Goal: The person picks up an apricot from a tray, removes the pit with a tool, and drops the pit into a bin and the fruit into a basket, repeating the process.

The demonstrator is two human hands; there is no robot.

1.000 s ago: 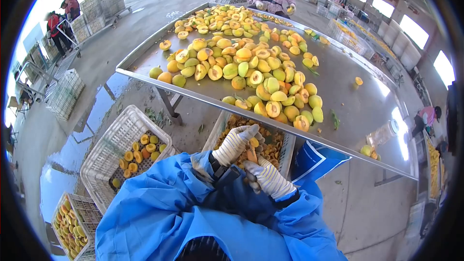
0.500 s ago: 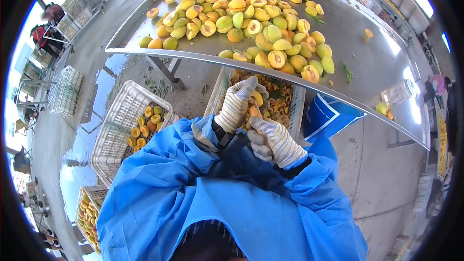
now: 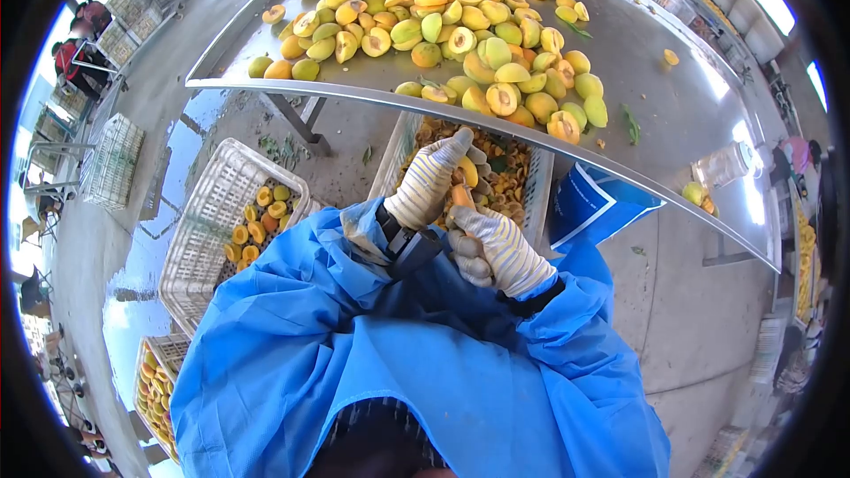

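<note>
My left hand, in a striped knit glove with grey fingertips, is closed around a yellow-orange peach half. Close against it, my right hand, gloved alike, has its fingers curled in a pinch. A short orange-brown piece sticks up from the right fingertips and meets the fruit; I cannot tell whether it is a tool handle or fruit. Below both hands stands a crate filled with brownish fruit scraps. A steel table just beyond bears a heap of halved peaches.
To the left is a white crate with some peach halves, and another filled crate lies lower down. A blue container stands right of the scrap crate. A clear plastic jar lies on the table. People work far left.
The view has shifted slightly, so the table and crates sit a little further left and up. Both hands keep nearly the same hold, close together at the fruit.
</note>
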